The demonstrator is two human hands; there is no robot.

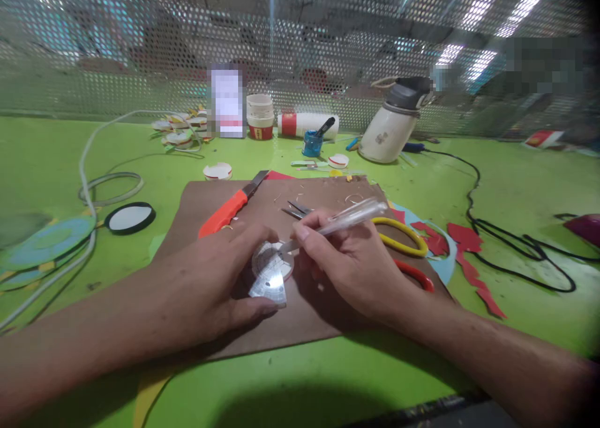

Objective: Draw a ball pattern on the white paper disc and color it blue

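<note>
While left hand [213, 275] grip holds clear ruled template [268, 285] over white disc [286, 267], likely against slipping, right hand [349, 262] grip pinches pen-like tool [359, 214] near tip; tip contact unclear.

The person's left forearm [107, 318] at eight o'clock and right forearm [487, 347] at four are both bare — tapering to narrower wrists [405, 300] — as are the left hand [229, 278] and right hand [351, 262], its thumbnail [304, 232] short.

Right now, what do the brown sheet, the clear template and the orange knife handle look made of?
Brown sheet: probably cardboard, matte; its face shows no shine.
Clear template: likely plastic, glossy; it is see-through and catches glare.
Orange knife handle: perhaps plastic, smooth-looking, evenly bright.
</note>
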